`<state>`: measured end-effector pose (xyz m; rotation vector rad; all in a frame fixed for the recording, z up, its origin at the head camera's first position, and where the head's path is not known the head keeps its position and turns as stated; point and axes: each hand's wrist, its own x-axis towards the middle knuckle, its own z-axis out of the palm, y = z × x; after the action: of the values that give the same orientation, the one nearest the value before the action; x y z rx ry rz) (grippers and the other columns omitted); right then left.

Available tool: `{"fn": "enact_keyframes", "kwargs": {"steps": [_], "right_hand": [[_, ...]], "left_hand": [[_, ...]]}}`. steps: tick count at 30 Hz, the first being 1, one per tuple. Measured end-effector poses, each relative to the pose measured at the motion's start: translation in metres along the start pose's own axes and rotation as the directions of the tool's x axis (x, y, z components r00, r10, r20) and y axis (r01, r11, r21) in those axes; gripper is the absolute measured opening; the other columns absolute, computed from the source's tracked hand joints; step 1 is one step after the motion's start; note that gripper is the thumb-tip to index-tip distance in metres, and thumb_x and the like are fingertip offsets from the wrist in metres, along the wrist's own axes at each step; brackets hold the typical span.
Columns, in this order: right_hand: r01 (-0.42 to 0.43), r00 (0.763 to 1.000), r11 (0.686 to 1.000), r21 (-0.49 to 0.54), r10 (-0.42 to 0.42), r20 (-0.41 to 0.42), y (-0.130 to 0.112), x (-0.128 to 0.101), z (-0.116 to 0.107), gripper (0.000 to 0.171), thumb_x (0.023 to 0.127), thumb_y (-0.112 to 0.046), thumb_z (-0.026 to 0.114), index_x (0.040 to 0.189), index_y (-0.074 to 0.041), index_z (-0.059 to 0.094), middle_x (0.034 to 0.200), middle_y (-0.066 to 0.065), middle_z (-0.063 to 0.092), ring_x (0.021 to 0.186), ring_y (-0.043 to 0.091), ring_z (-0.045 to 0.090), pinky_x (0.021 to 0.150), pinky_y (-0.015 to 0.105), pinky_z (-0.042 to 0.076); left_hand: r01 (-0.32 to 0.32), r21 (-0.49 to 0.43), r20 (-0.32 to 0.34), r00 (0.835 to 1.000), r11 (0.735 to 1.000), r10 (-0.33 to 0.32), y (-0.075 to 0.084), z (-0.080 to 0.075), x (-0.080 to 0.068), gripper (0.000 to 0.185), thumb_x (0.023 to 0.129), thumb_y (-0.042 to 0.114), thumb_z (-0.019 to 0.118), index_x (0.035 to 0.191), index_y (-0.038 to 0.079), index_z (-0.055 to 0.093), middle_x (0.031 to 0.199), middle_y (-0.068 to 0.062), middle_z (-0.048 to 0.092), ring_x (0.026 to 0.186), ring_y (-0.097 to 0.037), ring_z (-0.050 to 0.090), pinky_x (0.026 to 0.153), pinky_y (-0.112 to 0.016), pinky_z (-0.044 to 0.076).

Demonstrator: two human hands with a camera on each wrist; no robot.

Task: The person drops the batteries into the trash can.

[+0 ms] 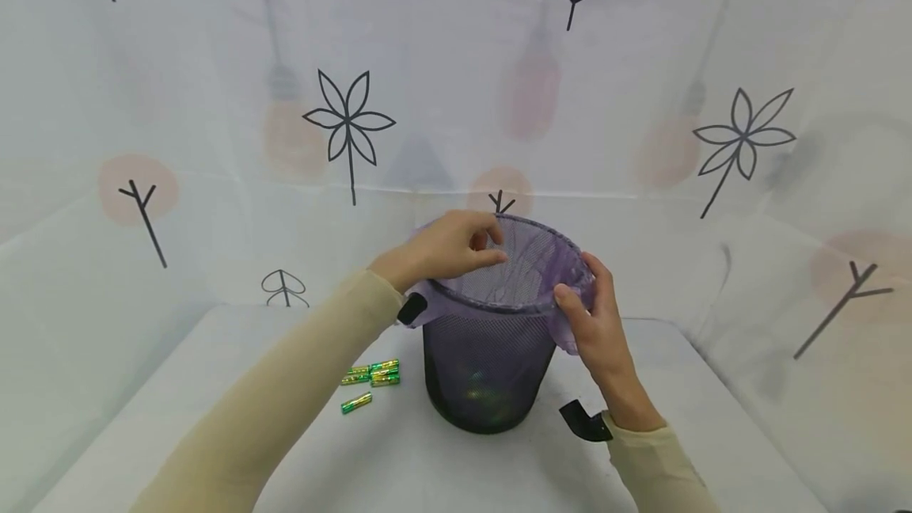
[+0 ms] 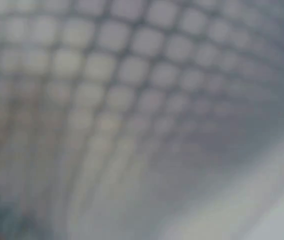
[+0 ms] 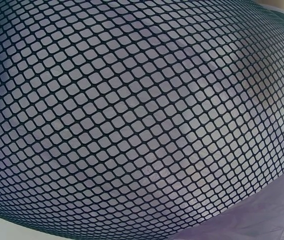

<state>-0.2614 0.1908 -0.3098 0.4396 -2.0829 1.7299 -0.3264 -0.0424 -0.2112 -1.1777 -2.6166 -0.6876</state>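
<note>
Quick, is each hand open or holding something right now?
Left hand: open over the mesh wastebasket, fingers loosely curled, nothing visible in its grip.
Right hand: closed, holding the purple bin liner at the wastebasket's rim.

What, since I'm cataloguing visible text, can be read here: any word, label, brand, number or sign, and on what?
No text is readable.
Green-and-gold cylinders: any print is too small to read.
Mesh bin and purple bag: none visible.
Backdrop: plant drawings, no lettering visible.

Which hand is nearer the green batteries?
Left. The left hand is over the mesh bin, above and right of the batteries; the right hand is farther right, at the bin's right side.
</note>
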Motion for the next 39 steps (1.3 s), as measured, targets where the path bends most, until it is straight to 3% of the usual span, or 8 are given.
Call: {"fn": "enact_keyframes", "kwargs": {"steps": [8, 17, 23, 30, 39], "right_hand": [[0.000, 1.000, 1.000, -0.026, 0.000, 0.003, -0.001, -0.001, -0.001, 0.072, 0.093, -0.027, 0.056, 0.151, -0.020, 0.015, 0.148, 0.016, 0.026, 0.133, 0.033, 0.031, 0.107, 0.059, 0.020], [-0.009, 1.000, 1.000, -0.028, 0.009, -0.001, 0.002, -0.002, 0.000, 0.071, 0.093, -0.028, 0.056, 0.151, -0.020, 0.015, 0.149, 0.016, 0.026, 0.134, 0.034, 0.030, 0.107, 0.060, 0.019], [-0.001, 1.000, 1.000, -0.024, 0.001, -0.003, 0.003, -0.001, 0.000, 0.070, 0.094, -0.028, 0.056, 0.151, -0.021, 0.016, 0.147, 0.017, 0.027, 0.133, 0.034, 0.031, 0.107, 0.060, 0.020], [0.007, 1.000, 1.000, -0.023, -0.007, -0.008, 0.004, -0.001, 0.001, 0.071, 0.093, -0.027, 0.057, 0.151, -0.019, 0.017, 0.147, 0.016, 0.027, 0.133, 0.033, 0.031, 0.107, 0.060, 0.020], [0.015, 1.000, 0.999, -0.029, -0.015, -0.006, 0.002, 0.000, 0.000, 0.070, 0.093, -0.027, 0.057, 0.150, -0.021, 0.017, 0.148, 0.015, 0.026, 0.134, 0.034, 0.029, 0.107, 0.062, 0.018]], "left_hand": [[-0.074, 0.000, -0.071, 0.995, 0.997, 0.073, -0.001, -0.014, -0.028, 0.023, 0.091, 0.026, 0.067, 0.106, 0.009, 0.062, 0.078, 0.001, 0.055, 0.069, -0.013, 0.049, 0.067, -0.027, 0.044], [-0.123, -0.030, -0.197, 0.974, 0.992, 0.115, -0.013, -0.022, -0.069, 0.017, 0.088, 0.016, 0.069, 0.100, 0.007, 0.063, 0.080, 0.002, 0.054, 0.069, -0.012, 0.049, 0.063, -0.027, 0.045], [-0.066, -0.027, -0.180, 0.982, 0.997, 0.060, -0.028, -0.019, -0.100, 0.018, 0.088, 0.017, 0.069, 0.103, 0.009, 0.062, 0.083, 0.003, 0.053, 0.071, -0.011, 0.049, 0.064, -0.030, 0.048], [0.010, -0.009, -0.198, 0.980, 1.000, -0.012, -0.050, -0.003, -0.134, 0.019, 0.087, 0.017, 0.071, 0.102, 0.013, 0.060, 0.081, 0.007, 0.051, 0.069, -0.010, 0.049, 0.063, -0.027, 0.047], [0.082, -0.058, -0.133, 0.987, 0.995, -0.090, -0.070, 0.023, -0.160, 0.019, 0.086, 0.019, 0.072, 0.100, 0.016, 0.060, 0.079, 0.010, 0.052, 0.069, -0.008, 0.050, 0.063, -0.024, 0.046]]}}
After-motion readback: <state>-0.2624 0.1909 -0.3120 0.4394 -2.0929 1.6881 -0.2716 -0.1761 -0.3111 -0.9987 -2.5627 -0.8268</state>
